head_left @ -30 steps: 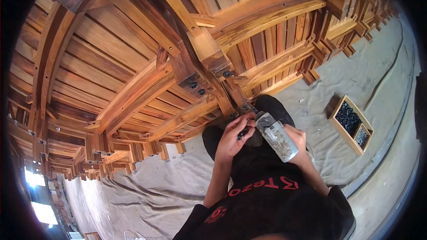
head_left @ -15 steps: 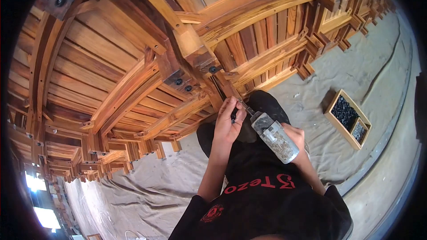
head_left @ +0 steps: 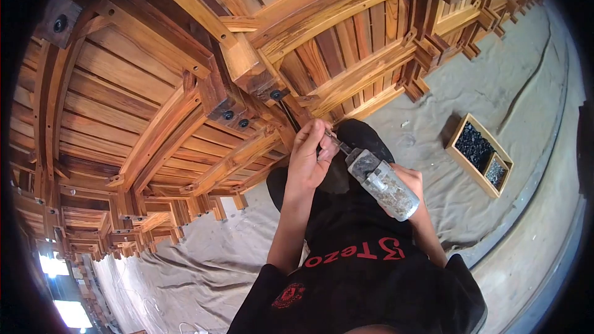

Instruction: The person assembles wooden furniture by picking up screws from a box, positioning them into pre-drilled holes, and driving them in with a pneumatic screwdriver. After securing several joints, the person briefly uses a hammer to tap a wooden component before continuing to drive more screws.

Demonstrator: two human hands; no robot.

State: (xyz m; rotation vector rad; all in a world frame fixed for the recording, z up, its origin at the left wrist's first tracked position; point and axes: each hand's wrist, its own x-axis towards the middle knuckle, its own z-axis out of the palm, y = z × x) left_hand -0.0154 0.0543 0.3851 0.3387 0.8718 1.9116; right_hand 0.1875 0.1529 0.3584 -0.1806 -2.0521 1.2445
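In the head view, my right hand (head_left: 408, 187) grips a worn grey power screwdriver (head_left: 382, 184) from its right side, most of the fingers hidden behind the body. The thin bit of the tool points up and left toward the wooden furniture. My left hand (head_left: 311, 153) is closed near the tip of that bit, thumb and fingertips pinched together. Something small and dark shows by the left fingers, too small to name. Just beyond the fingertips stands a wooden leg (head_left: 286, 133) of a slatted wooden piece (head_left: 362, 40), with dark round bolt heads (head_left: 276, 94) in its joints.
A wooden box (head_left: 455, 142) with a small inner compartment holds black hardware and shiny small parts on the right. A wrinkled grey cloth (head_left: 489, 89) covers the floor. More slatted wooden frames (head_left: 139, 108) stretch along the left, close to my arms.
The view has shifted slightly, so the furniture sits a little farther left. Both hands and the screwdriver stay together, and the left fingers remain pinched near the bit.
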